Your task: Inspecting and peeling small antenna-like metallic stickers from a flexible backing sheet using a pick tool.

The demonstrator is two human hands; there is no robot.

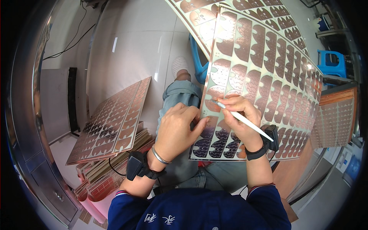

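Observation:
A large circuit board panel (257, 78), with rows of shiny copper shapes on a pale ground, leans slantwise in front of me over my lap. Between the fingertips of my right hand (241, 113) is a slim craft knife (249, 125) with a white handle and a metal front end. Its tip points at a copper shape near the panel's left edge; whether it touches cannot be made out. My left hand (182, 124) is closed at that same edge, thumb over the panel's face, the other fingers curled and partly hidden.
Another copper panel (115, 119) leans at the left on a stack of boards (111, 172) beside pink sheeting (101, 205). Behind the worked panel lies a further panel (268, 13). Blue stools (331, 63) stand beyond, and a metal cabinet (28, 126) lines the left.

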